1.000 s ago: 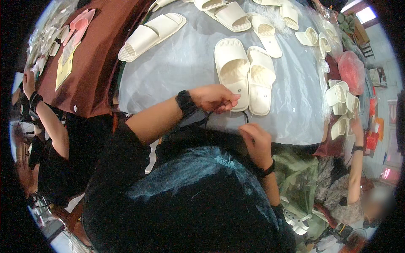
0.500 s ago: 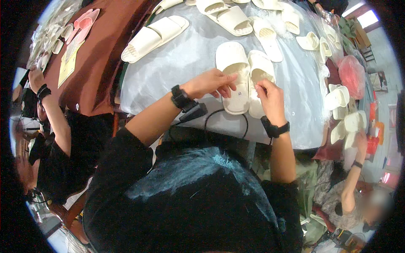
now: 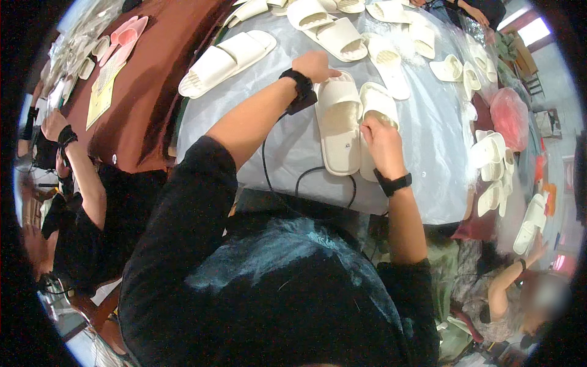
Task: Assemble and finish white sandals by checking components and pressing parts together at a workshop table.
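Two cream slide slippers lie side by side in front of me, toes pointing away, on a table covered with clear plastic. My left hand [image 3: 312, 66] reaches over the toe end of the left slipper [image 3: 339, 144], one finger stretched onto its front rim; its other fingers are mostly hidden behind the back of the hand. My right hand [image 3: 382, 144] rests over the right slipper [image 3: 377, 100], just behind its strap, with fingers curled together. What those fingers grip, if anything, cannot be made out. The right slipper's heel is partly covered by my hand and wrist.
Another cream slipper pair [image 3: 226, 61] lies to the left, with several more along the far side. A brown cloth-covered table [image 3: 147, 79] holds pink slippers [image 3: 125, 38] and a yellow sheet [image 3: 103, 96]. A black cable [image 3: 296, 183] loops near the front edge. Co-workers flank me.
My left hand has moved away from me, from above the left slipper's insole to its toe. My right hand stays at the right slipper. At right, a co-worker has lifted a slipper away.
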Demonstrator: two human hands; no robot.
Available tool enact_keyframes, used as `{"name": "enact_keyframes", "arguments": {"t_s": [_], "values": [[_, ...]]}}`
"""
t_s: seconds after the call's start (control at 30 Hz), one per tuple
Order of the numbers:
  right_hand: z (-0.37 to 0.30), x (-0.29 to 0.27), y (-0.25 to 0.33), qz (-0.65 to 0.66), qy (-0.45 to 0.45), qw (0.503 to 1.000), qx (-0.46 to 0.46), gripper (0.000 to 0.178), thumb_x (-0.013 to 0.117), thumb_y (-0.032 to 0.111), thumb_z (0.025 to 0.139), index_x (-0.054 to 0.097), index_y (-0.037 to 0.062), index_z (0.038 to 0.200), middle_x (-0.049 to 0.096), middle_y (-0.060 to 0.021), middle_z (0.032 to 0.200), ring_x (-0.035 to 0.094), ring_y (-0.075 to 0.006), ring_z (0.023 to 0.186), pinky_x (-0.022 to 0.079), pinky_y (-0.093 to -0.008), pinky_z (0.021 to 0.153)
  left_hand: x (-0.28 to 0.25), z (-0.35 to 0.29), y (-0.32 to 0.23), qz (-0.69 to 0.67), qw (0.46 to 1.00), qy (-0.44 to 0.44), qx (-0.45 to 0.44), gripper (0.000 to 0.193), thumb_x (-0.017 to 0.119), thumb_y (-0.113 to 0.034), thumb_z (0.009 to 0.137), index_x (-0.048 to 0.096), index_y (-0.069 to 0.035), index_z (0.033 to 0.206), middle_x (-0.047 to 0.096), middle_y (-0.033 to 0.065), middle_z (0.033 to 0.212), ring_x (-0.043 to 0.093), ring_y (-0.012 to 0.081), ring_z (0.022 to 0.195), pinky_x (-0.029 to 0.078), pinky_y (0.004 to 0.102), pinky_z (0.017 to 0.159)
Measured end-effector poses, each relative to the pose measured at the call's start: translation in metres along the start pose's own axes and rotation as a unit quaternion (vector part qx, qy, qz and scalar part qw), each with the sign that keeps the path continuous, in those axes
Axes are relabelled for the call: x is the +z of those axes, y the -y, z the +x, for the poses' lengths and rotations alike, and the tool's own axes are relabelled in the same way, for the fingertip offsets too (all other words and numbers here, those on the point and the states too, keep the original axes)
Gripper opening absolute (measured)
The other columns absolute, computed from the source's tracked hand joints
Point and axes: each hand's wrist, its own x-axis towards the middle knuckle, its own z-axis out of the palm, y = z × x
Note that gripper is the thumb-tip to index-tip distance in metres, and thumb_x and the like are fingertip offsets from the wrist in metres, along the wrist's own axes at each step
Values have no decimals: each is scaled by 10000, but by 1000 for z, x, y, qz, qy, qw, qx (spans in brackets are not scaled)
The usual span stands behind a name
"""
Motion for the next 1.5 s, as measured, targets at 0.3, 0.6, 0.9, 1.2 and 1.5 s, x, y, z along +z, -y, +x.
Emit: {"name": "enact_keyframes", "arguments": {"t_s": [0.3,0.6,0.9,1.2,1.5], "values": [[4,-2,-5,42,52,998,-12,128,562,153,886,561,30,922,609,-211,917,595,-423,868,473,-495,717,25,26,-12,48,997,-22,54,229,716,-233,644,733,-37,761,696,196,781,696,342,758,561,409,698],[2,-4,-7,51,54,997,-32,127,535,129,875,562,18,932,598,-207,951,586,-414,906,467,-484,746,23,27,-15,44,998,10,45,263,735,-197,667,711,-17,857,692,214,884,684,348,851,560,419,746],[1,-5,-2,23,47,998,-36,129,531,138,878,573,29,930,603,-196,937,595,-410,883,472,-483,731,26,34,-5,-5,1000,12,28,154,720,-166,604,745,-54,706,694,162,707,691,281,675,557,365,650],[4,-40,-5,77,-52,995,-23,161,588,112,871,650,65,1011,669,-139,1003,643,-342,875,510,-414,728,22,21,-3,-105,993,-12,55,182,723,-185,619,743,-40,728,690,139,681,673,244,622,546,347,632],[102,-44,-109,-2,18,987,158,232,698,263,825,695,64,943,705,-150,878,676,-322,813,523,-395,733,20,17,-5,-115,992,-7,43,172,722,-184,629,739,-50,736,698,143,713,682,263,662,545,359,651]]}}
